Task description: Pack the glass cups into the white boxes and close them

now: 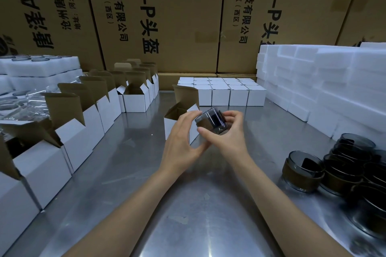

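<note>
Progress reads as partway: a block of closed white boxes (222,91) stands in neat rows just above the centre of the frame, so you have a fair batch packed and shut. Plenty remains. A long line of open boxes (83,123) with their brown flaps raised runs down the left side from the upper middle to the lower left corner, and a cluster of dark glass cups (342,165) waits at the right edge on the steel table (133,173), some of them nested in stacks.

You have one glass cup (212,121) raised at centre frame. Your right hand (227,131) has its fingers and thumb curled round the cup's wall, the thumb on the near side and the fingertips on the far side. Your left hand (183,135) lies beside it with fingers fairly straight, tips against the cup's left side and against the open box (183,108) just behind; I cannot tell whether it bears any load.

The cup is tilted, not upright: its short cylinder axis runs from lower right toward the upper left of the frame, toward the box opening. Which end leads, rim or base, I cannot tell.

My judgement: this cup goes in next, then the flap behind it needs folding shut.
</note>
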The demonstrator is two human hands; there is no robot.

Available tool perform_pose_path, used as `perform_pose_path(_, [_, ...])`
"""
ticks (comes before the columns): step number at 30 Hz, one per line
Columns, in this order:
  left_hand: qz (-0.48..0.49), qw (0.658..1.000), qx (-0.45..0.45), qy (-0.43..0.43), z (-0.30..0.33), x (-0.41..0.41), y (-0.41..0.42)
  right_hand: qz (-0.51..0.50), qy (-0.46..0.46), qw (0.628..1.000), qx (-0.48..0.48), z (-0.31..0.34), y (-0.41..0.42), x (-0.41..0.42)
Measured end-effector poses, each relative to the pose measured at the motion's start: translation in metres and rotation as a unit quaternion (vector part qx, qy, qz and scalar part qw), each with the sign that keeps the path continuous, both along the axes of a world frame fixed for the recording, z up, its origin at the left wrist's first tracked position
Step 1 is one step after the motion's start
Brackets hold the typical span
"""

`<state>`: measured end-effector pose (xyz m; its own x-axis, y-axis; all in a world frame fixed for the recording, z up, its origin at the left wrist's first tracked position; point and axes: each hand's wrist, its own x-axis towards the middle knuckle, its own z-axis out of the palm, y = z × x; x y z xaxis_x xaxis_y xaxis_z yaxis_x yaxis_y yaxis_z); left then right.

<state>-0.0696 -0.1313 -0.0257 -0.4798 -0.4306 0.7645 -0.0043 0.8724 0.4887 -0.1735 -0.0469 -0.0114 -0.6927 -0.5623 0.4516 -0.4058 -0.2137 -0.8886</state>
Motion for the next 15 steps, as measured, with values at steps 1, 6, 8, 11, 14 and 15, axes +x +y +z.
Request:
perform_pose_path(1, [-0.002,1.000,-0.001,0.000,0.000,0.000,-0.001,-0.019,0.044,0.999,0.002,0.000,-0.001,0.001])
perform_pose_path(6, [0.003,1.000,0.000,-0.001,-0.002,-0.001,-0.002,-0.035,0.099,0.995,-0.004,0.000,-0.001,0.003])
perform_pose_path(8, [0.007,1.000,0.000,0.009,-0.002,-0.001,-0.002,-0.009,0.026,1.000,0.006,0.001,0.000,0.002])
perform_pose_path(11, [0.011,0.999,0.016,0.026,-0.002,-0.001,-0.004,0.133,-0.252,0.958,-0.036,0.008,0.002,0.000])
perform_pose_path(14, [0.043,0.997,0.011,0.060,0.000,0.001,-0.008,0.259,-0.436,0.859,-0.063,0.011,0.006,-0.003])
perform_pose_path(15, [0.053,0.996,0.023,0.070,0.001,0.003,-0.011,0.275,-0.444,0.851,-0.054,0.011,0.007,-0.004])
